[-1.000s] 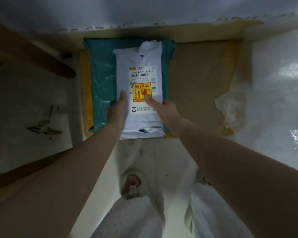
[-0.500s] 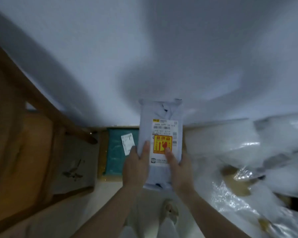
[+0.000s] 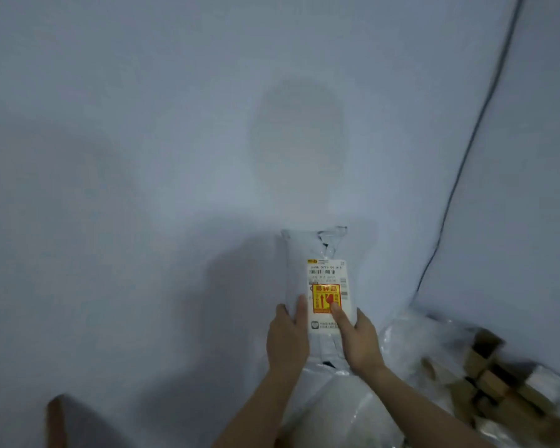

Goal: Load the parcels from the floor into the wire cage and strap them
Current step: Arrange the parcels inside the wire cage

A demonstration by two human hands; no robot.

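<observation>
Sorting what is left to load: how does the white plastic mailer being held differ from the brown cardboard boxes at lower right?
The white plastic mailer is crinkled and carries a yellow-and-red sticker; the brown cardboard boxes look rigid, no label visible. The mailer is gripped upright by the left hand and right hand; the boxes lie heaped among clear plastic.

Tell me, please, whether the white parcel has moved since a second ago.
Yes, upward: the white parcel lay at the foot of the wall and is now raised before it.

One white parcel (image 3: 317,253), one yellow sticker (image 3: 325,298), one left hand (image 3: 286,342), one right hand (image 3: 361,345), one black cable (image 3: 461,176), many blurry brown boxes (image 3: 492,383).
</observation>
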